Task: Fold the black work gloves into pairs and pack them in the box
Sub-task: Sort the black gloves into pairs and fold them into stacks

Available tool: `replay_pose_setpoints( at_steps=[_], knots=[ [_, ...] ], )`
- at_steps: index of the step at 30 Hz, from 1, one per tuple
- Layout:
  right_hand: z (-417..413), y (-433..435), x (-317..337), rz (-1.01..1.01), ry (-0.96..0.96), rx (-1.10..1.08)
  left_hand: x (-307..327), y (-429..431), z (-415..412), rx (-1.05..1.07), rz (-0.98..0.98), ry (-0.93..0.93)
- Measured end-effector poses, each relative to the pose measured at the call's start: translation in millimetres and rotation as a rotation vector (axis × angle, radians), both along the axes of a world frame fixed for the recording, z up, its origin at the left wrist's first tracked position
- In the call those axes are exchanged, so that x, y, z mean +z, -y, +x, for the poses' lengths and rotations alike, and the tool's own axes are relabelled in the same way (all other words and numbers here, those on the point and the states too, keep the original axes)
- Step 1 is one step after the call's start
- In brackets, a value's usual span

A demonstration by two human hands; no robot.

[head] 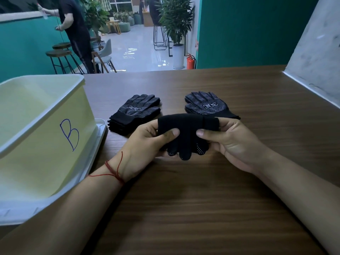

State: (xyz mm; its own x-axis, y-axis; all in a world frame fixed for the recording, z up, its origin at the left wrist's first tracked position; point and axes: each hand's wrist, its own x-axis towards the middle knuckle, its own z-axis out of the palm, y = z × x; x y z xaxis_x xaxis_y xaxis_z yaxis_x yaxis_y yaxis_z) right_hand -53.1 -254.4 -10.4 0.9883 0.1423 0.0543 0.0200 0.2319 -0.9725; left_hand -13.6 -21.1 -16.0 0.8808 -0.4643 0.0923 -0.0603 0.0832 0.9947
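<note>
Both hands are up off the counter (202, 208), gripping the same folded glove bundle (185, 133). The left hand (147, 142) has its thumb pressed on top of the fabric with its fingers curled under. The right hand (233, 142) does the same from the other side, with one fingertip poking out past the cuff end. The bundle's cuff part is folded over the top, and the dotted fingertips hang down toward the near edge.

Behind it, towards the far edge, there are two more lots of black gloves lying flat with the dotted palms up. There's a stack of gloves (136, 111) on the left side with several cuffs layered, and another glove pile (206, 104) on the right side. The bundle hides the right pile's cuffs, so I can't tell how many are in there.

The box (46, 126) sits at the left edge of the counter. It's pale yellow with a blue "B" on its side and rests on a white lid (100, 131). There's a red string (112, 170) around the left wrist.
</note>
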Motion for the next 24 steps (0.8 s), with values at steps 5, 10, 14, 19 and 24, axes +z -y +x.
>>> replay_pose_setpoints(
  at_steps=[5,10,14,19,24],
  knots=[
    [2.3,1.2,-0.8,0.066,0.055,0.008,6.8,-3.6,-1.1,-0.076,-0.072,-0.07],
    [4.2,-1.4,-5.2,0.056,0.176,0.013,11.1,-4.8,1.6,-0.049,-0.203,-0.229],
    [9.8,1.2,-12.5,-0.237,0.489,-0.106,11.3,0.6,6.2,-0.061,-0.297,-0.433],
    [7.6,-1.8,-14.1,-0.307,0.503,-0.116,1.3,3.5,4.7,-0.07,-0.152,-0.286],
    [8.8,-3.8,-8.4,0.043,0.039,-0.205,-2.0,0.0,8.3,0.013,-0.169,-0.203]
  ],
)
